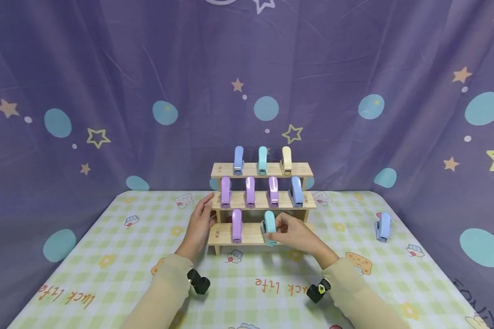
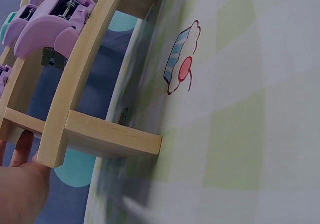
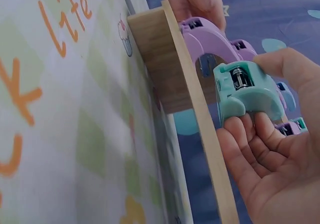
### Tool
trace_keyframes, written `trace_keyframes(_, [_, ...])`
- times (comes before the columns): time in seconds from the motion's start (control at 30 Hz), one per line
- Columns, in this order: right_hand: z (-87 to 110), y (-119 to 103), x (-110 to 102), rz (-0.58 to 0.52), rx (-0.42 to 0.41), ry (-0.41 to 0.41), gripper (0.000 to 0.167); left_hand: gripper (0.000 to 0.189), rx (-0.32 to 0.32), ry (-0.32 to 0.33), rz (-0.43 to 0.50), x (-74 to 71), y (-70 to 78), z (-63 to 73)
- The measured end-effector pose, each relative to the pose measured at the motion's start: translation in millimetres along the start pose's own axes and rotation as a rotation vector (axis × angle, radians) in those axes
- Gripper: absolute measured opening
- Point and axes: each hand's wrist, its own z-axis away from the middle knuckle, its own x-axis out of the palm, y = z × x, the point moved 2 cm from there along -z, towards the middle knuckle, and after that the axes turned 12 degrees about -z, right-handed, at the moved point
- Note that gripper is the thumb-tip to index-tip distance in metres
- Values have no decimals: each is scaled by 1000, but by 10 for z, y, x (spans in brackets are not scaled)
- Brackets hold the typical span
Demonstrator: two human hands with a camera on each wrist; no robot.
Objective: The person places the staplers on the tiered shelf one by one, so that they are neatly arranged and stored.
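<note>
A three-tier wooden shelf [image 1: 255,233] holds upright staplers. My right hand [image 1: 294,234] pinches a teal stapler [image 1: 269,225] at the lowest tier, thumb on one side and fingers on the other in the right wrist view. Whether its base touches the plank, I cannot tell. Left of it on that tier stands a purple stapler [image 1: 236,226]. My left hand [image 1: 197,228] rests against the shelf's left side, its fingers [image 2: 22,149] extended beside the wood and partly hidden by it. Nothing else shows in that hand.
On the middle tier [image 1: 261,199] stand several staplers, purple ones and a blue one [image 1: 297,192] at the right end. Blue, teal [image 1: 262,160] and cream staplers line the top tier. Another blue stapler [image 1: 383,227] stands apart on the checked tablecloth [image 1: 127,265] at right.
</note>
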Motion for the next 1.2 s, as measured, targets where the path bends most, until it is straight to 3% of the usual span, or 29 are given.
trace_keyframes(0.53, [-39, -37, 149, 1, 53, 53, 39, 48, 9, -9, -8, -8, 58, 4])
trace_keyframes(1.2, [-72, 6, 197, -18, 47, 17, 42, 50, 10, -9, 1, 6, 23, 8])
